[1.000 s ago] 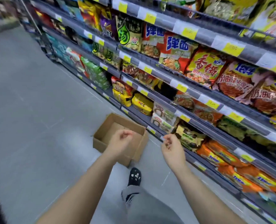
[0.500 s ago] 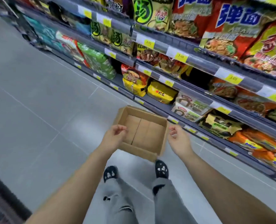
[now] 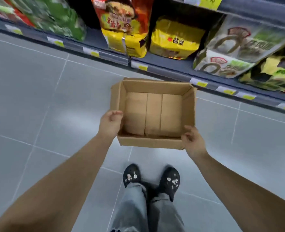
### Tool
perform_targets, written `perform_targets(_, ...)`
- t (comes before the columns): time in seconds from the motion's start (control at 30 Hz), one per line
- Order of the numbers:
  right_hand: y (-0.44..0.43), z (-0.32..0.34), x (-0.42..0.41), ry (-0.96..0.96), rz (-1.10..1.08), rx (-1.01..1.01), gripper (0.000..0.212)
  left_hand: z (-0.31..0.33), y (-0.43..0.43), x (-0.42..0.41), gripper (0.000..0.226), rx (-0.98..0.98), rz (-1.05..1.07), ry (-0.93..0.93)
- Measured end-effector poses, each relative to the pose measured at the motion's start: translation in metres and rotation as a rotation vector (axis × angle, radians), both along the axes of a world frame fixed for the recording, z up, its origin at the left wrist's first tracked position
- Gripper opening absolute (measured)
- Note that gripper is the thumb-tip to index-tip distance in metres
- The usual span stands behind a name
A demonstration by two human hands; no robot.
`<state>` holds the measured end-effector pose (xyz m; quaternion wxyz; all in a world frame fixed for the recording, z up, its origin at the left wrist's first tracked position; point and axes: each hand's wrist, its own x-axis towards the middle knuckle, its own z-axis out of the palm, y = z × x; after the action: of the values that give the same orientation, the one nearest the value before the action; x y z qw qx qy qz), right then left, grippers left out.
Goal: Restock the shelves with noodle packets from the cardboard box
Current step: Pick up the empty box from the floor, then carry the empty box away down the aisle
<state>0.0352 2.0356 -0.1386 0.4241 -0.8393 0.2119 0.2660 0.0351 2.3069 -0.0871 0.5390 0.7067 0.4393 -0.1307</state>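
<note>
Cardboard box [image 3: 155, 88] nearer — left hand [image 3: 111, 122], right hand [image 3: 192, 140] loosely curled at rim, tag "200" [image 3: 209, 1]

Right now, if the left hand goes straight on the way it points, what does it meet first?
The cardboard box: its left wall sits just ahead of the left hand. Depth is unclear; they may be touching.
</note>
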Motion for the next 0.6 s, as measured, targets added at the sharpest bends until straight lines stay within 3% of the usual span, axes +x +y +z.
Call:
perform_targets(0.13,-0.009,-0.078,0.016,-0.092,-0.201,-0.078,0.042,-0.11,0.008,0.003,0.02,0.056,-0.012,0.017)
perform_targets(0.3,-0.035,-0.154,0.042,-0.217,-0.115,-0.249,0.044,-0.206,0.02,-0.004,0.042,0.255,-0.288,0.01)
perform_targets(0.43,-0.054,-0.193,0.061,-0.205,-0.048,-0.228,0.045,-0.242,0.035,-0.003,0.051,0.398,-0.398,-0.016)
perform_targets(0.6,-0.059,-0.194,0.06,-0.225,0.031,-0.302,0.061,-0.237,0.033,-0.005,0.066,0.506,-0.454,-0.014)
